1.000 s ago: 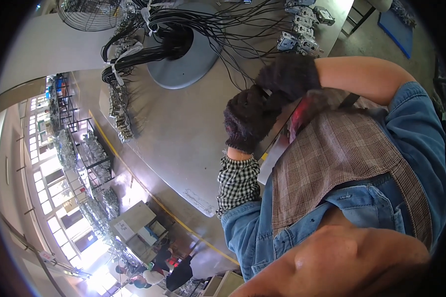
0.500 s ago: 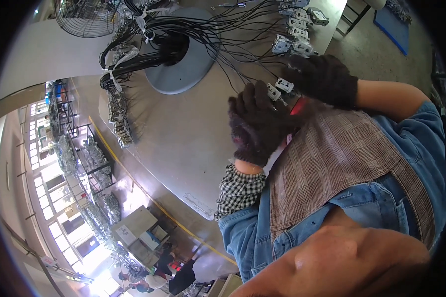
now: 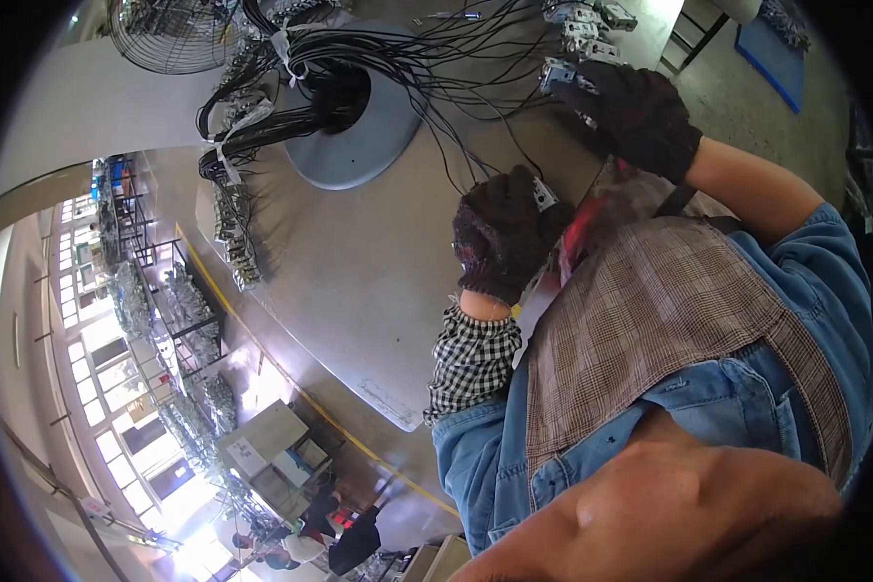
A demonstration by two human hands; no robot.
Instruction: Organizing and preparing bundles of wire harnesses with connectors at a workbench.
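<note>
My left hand (image 3: 504, 233), in a dark knit glove, is closed low over the table near the apron. A small silvery metal fitting (image 3: 545, 197) sticks out by its fingers, and black cables run toward it. Farther right, my right hand (image 3: 640, 112), also gloved, bends its fingers over the near end of a row of metal fittings (image 3: 584, 34). One fitting (image 3: 558, 74) shows at its fingertips, and the glove hides part of the others. A blurred red object (image 3: 579, 231) lies between my left hand and the apron; its kind is unclear.
A bundle of black cables (image 3: 349, 48) crosses a round grey base (image 3: 359, 165) on the table (image 3: 349, 281). More fittings (image 3: 231, 233) hang along the left side. A wire fan guard (image 3: 170, 39) stands at the far left. A screwdriver-like tool (image 3: 446, 16) lies at the back.
My right hand has moved away from my left, up to the row of fittings. My left hand has curled its fingers; of two fittings beside it, one still shows there.
</note>
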